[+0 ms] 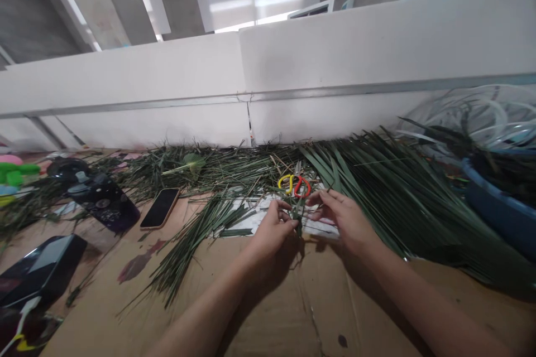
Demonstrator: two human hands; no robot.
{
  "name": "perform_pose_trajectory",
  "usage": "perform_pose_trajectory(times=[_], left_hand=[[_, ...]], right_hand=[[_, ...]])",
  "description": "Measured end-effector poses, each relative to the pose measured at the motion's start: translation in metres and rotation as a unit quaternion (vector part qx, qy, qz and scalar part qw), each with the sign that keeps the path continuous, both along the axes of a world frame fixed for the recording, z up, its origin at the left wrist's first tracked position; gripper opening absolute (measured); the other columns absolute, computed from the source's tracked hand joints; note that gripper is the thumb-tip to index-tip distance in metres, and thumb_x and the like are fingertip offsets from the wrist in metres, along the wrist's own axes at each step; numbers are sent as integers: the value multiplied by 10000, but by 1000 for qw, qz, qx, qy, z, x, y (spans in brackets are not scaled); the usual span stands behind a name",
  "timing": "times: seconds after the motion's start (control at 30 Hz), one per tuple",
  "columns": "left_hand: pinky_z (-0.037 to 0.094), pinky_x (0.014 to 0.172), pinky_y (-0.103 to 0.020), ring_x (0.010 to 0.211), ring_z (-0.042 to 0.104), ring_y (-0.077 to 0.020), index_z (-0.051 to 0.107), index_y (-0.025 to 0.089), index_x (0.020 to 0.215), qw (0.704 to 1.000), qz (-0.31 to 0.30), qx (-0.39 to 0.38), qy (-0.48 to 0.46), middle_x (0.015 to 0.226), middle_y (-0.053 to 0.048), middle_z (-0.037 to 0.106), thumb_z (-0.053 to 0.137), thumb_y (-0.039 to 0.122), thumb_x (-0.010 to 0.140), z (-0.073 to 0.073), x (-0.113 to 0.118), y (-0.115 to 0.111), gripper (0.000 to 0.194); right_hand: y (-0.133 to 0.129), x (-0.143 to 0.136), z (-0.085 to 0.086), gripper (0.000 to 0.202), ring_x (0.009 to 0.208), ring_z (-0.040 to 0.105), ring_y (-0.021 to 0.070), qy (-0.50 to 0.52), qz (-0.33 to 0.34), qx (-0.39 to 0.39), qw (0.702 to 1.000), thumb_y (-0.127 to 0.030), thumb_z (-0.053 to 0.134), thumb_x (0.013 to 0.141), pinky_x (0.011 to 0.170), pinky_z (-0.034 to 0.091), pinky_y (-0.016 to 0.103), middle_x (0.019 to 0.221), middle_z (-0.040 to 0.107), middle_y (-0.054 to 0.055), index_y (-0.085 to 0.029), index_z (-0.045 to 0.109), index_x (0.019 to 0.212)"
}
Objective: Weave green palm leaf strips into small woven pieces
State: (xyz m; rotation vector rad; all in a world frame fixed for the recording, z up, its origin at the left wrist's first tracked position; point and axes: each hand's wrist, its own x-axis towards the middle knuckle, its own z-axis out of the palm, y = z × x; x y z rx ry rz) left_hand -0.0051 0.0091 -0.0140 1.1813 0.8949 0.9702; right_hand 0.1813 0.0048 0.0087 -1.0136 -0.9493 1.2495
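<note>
My left hand (274, 228) is closed, thumb and fingers pinching a small bundle of green leaf strips (298, 216), some of which hang below it. My right hand (345, 220) is bent beside it, its fingertips pinched on a thin strip that runs to the same bundle; the exact grip is hard to make out. Just beyond the fingers lie scissors (302, 187) with one yellow and one red handle loop. Underneath is a white sheet (262, 209), partly covered by leaf scraps.
Long green leaves (393, 195) are heaped at right, by a blue tub (498, 206). Cut strips (196, 240) lie left on the cardboard (268, 312). Farther left are a phone (161, 208), a dark bottle (104, 201) and a black box (42, 268). A white partition (167, 75) stands behind.
</note>
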Motion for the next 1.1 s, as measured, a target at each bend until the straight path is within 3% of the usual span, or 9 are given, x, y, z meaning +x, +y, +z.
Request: perform_pose_trajectory(times=[0.13, 0.23, 0.37, 0.47, 0.53, 0.67, 0.77, 0.97, 1.1], left_hand=[[427, 672, -259, 698, 536, -134, 519, 261, 1020, 999, 19, 20, 15, 824, 19, 533, 674, 168, 844, -1, 0, 1, 253], [427, 704, -269, 735, 533, -146, 528, 256, 995, 997, 45, 41, 37, 835, 12, 536, 660, 150, 846, -1, 1, 1, 226], [415, 775, -284, 812, 535, -164, 550, 243, 931, 989, 65, 94, 94, 845, 5, 560, 674, 102, 811, 3, 0, 1, 223], [411, 814, -292, 845, 542, -171, 561, 237, 901, 984, 72, 117, 115, 870, 1, 588, 673, 84, 803, 6, 0, 1, 213], [415, 821, -289, 853, 543, -168, 567, 233, 890, 983, 72, 125, 113, 880, 0, 595, 672, 81, 802, 7, 0, 2, 204], [442, 758, -255, 806, 560, -148, 581, 223, 882, 988, 64, 114, 87, 857, 2, 593, 682, 110, 800, 4, 0, 2, 172], [446, 607, -233, 641, 560, -118, 557, 226, 951, 998, 30, 37, 47, 831, 13, 587, 673, 178, 817, 2, 0, -2, 184], [486, 550, -262, 578, 571, -150, 499, 234, 1042, 997, -28, -62, -33, 697, 33, 541, 640, 207, 809, 3, 3, -12, 274], [438, 577, -245, 586, 519, -126, 524, 209, 970, 998, 8, -56, 1, 696, 26, 530, 581, 104, 773, 10, 5, -13, 230]], right_hand=[[2, 11, 5, 572, 521, 510, 93, -146, -171, 71, 972, -416, 796, 758, 500, 479, 268, 1248, 689, 79, -268, 651, 1291], [-9, 12, 19, 769, 583, 511, 110, -320, -280, 164, 890, -330, 752, 799, 655, 516, 329, 1471, 550, 115, -319, 467, 1513], [-29, 0, 29, 610, 650, 563, 157, -427, -271, 232, 831, -277, 664, 869, 793, 506, 373, 1427, 595, 100, -341, 535, 1461], [-30, -7, 21, 350, 641, 614, 200, -408, -195, 170, 876, -293, 628, 878, 719, 494, 363, 980, 748, 61, -294, 668, 1226], [-23, -9, 10, 247, 605, 643, 218, -350, -136, 94, 922, -305, 625, 861, 666, 490, 351, 709, 694, 6, -279, 675, 1102], [-5, -11, -11, 189, 608, 657, 204, -202, -16, 11, 979, -380, 700, 752, 608, 513, 328, 728, 676, -5, -245, 654, 875], [0, -12, -22, 189, 649, 636, 193, -204, 56, 8, 977, -388, 715, 729, 593, 507, 309, 768, 684, 13, -225, 676, 815], [0, -9, -26, 107, 800, 674, 253, -316, 43, 54, 946, -327, 673, 775, 752, 509, 377, 825, 743, 49, -241, 724, 812], [-2, -9, -22, 106, 855, 683, 268, -368, 46, 87, 925, -304, 659, 790, 793, 498, 388, 869, 751, 53, -246, 740, 826]])
